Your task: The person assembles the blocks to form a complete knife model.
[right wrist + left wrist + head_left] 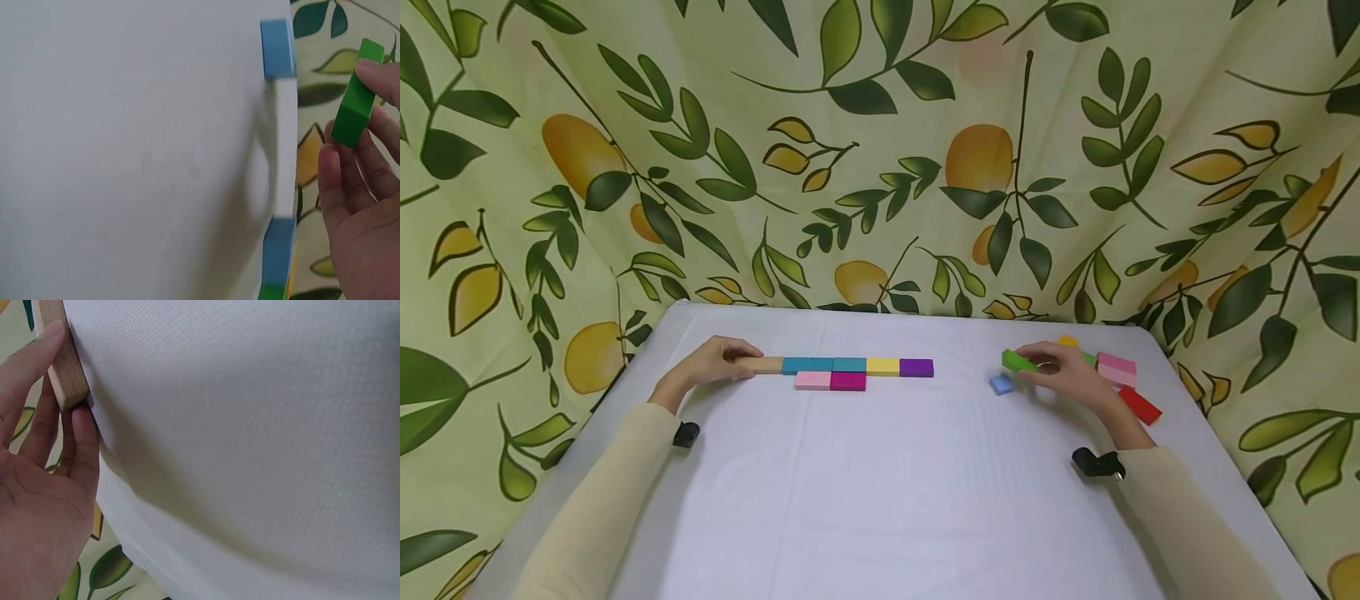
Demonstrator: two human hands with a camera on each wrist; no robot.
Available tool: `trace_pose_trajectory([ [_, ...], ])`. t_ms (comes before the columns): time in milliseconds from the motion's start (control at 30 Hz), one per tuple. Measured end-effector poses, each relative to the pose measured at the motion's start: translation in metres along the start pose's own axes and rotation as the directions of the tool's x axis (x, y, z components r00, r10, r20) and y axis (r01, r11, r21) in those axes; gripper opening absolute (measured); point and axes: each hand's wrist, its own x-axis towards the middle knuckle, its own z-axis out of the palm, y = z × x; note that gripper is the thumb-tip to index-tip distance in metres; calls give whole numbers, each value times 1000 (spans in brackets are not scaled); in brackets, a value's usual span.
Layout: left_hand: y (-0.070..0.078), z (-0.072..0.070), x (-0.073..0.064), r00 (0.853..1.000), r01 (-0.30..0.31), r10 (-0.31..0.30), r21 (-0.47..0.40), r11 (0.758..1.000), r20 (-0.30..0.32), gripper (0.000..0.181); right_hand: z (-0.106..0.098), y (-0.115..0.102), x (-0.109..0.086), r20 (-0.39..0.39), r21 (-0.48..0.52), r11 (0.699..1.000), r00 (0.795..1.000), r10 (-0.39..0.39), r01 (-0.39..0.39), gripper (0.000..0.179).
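My left hand (722, 360) pinches a plain wooden block (763, 365) at the left end of a row; in the left wrist view the thumb lies on that wooden block (65, 369). Rightward the row continues with two teal blocks (807, 365), a yellow block (883, 367) and a purple block (917, 367). Along its near side lie a light pink block (812, 381) and a magenta block (847, 381), end to end. My right hand (1063, 373) pinches a green block (1017, 360); the right wrist view shows this green block (356, 103) held above the table.
A small blue block (1001, 384) lies just below the right hand. Around that hand are pink blocks (1116, 367), a red block (1140, 405), an orange-yellow block (1067, 341) and another green piece, partly hidden. White cloth (880, 483) covers the table; a leaf-patterned curtain (895, 208) hangs behind.
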Motion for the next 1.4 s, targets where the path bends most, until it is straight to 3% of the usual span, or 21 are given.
trace_pose_trajectory([
  [267,-2,0,2,1000,23,-23,1,1000,2,31,38,-23,37,49,64,994,995,-88,85,33],
  [533,-2,0,3,999,34,-34,16,999,5,32,83,-54,72,173,96,992,979,-103,87,34],
  [700,-1,1,3,999,35,-35,11,999,5,32,107,-71,86,203,124,984,968,-150,127,33],
  [967,-4,2,2,999,38,-38,4,999,3,31,136,-92,100,218,200,964,952,-216,173,29],
  [1400,-4,3,-3,999,41,-41,-6,999,-4,33,174,-120,103,226,201,959,943,-245,201,25],
])
